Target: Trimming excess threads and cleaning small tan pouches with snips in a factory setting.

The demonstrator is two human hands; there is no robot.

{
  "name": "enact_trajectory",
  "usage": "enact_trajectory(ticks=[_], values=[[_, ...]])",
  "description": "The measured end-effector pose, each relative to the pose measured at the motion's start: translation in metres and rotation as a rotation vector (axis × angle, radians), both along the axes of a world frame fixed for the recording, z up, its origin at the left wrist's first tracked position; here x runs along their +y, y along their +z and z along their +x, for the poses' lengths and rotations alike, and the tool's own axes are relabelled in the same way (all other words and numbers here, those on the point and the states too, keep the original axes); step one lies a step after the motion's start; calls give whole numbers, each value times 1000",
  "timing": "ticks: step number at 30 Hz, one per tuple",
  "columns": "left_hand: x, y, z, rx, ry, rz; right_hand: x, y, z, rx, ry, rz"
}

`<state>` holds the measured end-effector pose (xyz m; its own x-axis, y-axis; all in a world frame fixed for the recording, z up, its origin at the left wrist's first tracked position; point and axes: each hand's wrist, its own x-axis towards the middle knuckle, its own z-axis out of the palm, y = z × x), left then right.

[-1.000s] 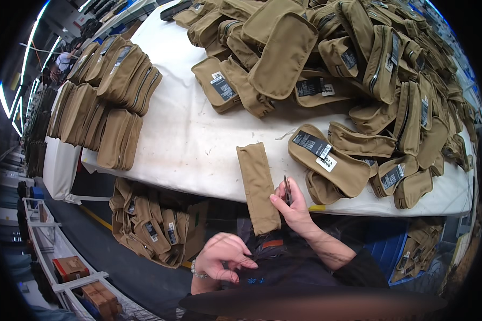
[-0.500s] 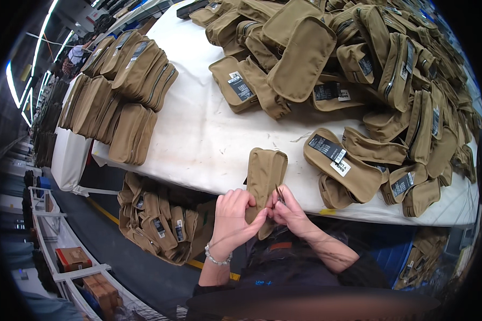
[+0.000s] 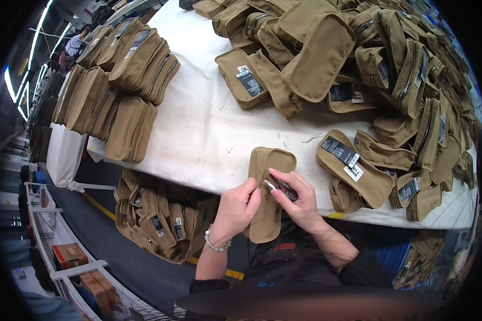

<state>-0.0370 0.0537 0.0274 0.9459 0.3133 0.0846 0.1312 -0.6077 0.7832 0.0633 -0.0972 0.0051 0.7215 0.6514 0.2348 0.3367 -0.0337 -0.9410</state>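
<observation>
A tan fabric pouch hangs half over the near edge of the white table. My left hand grips its lower left side. My right hand rests on the pouch's right side and holds small metal snips, their tip against the fabric. A bead bracelet circles my left wrist.
A big heap of tan pouches with black tags covers the table's right and far side. Neat stacked pouches stand at the left. More pouches fill a box under the table. Shelving with cartons lines the aisle at left.
My left hand came up from below the table and took hold of the pouch. The pouch shifted toward me, over the table edge, with both hands on it.
</observation>
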Motion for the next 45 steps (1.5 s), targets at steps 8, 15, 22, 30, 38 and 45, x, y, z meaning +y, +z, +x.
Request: enact_trajectory(ticks=[8, 15, 22, 30, 38, 45], values=[[2, -20, -11, -71, -98, -672, 1, 1, -5, -233, -72, 33], [21, -45, 2, 32, -109, -686, -2, 12, 3, -578, -143, -277], [20, -22, 13, 33, 13, -389, 3, 8, 12, -625, -162, -346], [11, -12, 29, -75, 57, 211, 10, -16, 7, -512, -219, -231], [13, -16, 24, -101, 34, 335, 10, -13, 4, -407, -218, -164], [21, -23, 19, -64, 68, -104, 5, -4, 6, -522, -168, -281]])
